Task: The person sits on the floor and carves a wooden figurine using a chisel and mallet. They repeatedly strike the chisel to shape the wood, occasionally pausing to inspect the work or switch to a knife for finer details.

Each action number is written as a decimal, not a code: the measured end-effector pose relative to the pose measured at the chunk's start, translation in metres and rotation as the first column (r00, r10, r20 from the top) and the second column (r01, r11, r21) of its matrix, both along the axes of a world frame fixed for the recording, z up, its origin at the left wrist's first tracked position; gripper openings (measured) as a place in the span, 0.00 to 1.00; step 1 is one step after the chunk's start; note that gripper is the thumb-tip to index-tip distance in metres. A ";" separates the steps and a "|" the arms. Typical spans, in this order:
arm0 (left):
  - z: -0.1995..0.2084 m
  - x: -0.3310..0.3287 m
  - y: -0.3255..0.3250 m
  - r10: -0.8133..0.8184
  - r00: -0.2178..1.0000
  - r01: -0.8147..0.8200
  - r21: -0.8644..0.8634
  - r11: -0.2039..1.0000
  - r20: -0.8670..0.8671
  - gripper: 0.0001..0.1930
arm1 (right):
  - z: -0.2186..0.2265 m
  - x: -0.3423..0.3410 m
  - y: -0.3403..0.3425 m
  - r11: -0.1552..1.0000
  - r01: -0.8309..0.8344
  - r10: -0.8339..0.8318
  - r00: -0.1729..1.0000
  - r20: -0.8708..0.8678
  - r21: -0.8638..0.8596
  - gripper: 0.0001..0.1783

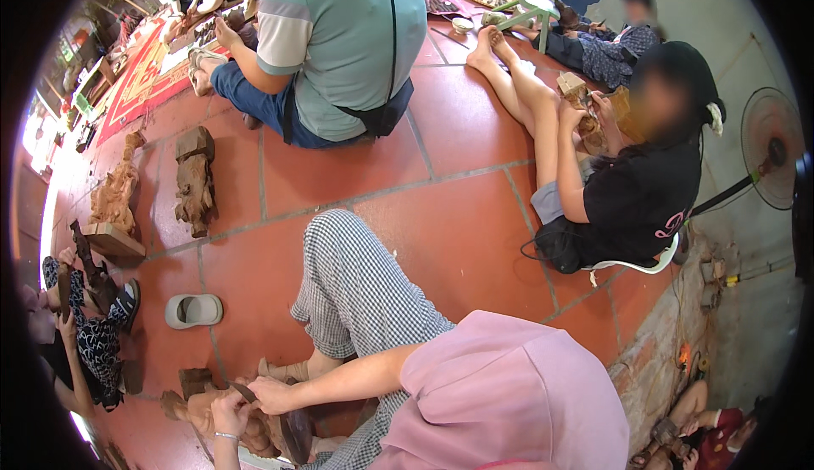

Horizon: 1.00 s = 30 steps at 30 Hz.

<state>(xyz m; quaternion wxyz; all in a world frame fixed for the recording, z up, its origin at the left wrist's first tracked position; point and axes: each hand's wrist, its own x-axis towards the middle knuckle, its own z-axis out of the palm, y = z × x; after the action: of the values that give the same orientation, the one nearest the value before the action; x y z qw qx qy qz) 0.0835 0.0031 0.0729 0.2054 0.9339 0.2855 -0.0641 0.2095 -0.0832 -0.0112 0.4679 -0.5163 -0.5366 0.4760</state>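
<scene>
At the lower left, my left hand (229,414), with a bracelet at its wrist, is closed over a reddish-brown wood carving (201,409). My right hand (273,395) reaches in from the right under a pink sleeve (475,385), fingers curled, close beside the left. Between them shows a small dark brown strip (244,392) that looks thin and flat; its kind is unclear. The carving lies low beside my checked trouser leg (356,266), partly covered by my hands. A dark wooden piece (297,436) is next to it.
Two wood carvings (195,190) (116,190) stand on the red tile floor beyond a grey clog (194,310). Several people sit around, one in a teal shirt (348,46), another in black (636,190) holding a carving (591,135). A standing fan (773,149) is at right.
</scene>
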 end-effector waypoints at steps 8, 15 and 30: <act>-0.001 -0.014 0.010 0.107 0.994 -0.110 -0.214 0.971 -0.027 0.11 | 0.018 0.001 -0.003 0.996 0.085 -0.087 0.992 0.087 0.030 0.12; -0.013 -0.030 0.027 0.138 0.990 -0.144 -0.325 0.934 -0.042 0.10 | 0.024 -0.007 -0.009 0.993 0.116 -0.118 0.990 0.078 0.032 0.10; -0.016 -0.018 0.008 0.157 0.985 -0.159 0.022 0.987 0.066 0.11 | 0.016 -0.001 0.004 0.986 0.133 -0.125 0.988 0.085 -0.096 0.13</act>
<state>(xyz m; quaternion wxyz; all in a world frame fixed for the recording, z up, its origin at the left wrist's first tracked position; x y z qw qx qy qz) 0.0652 0.0111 0.0568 0.2061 0.9126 0.3529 -0.0138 0.2085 -0.0789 0.0050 0.4493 -0.5915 -0.4951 0.4506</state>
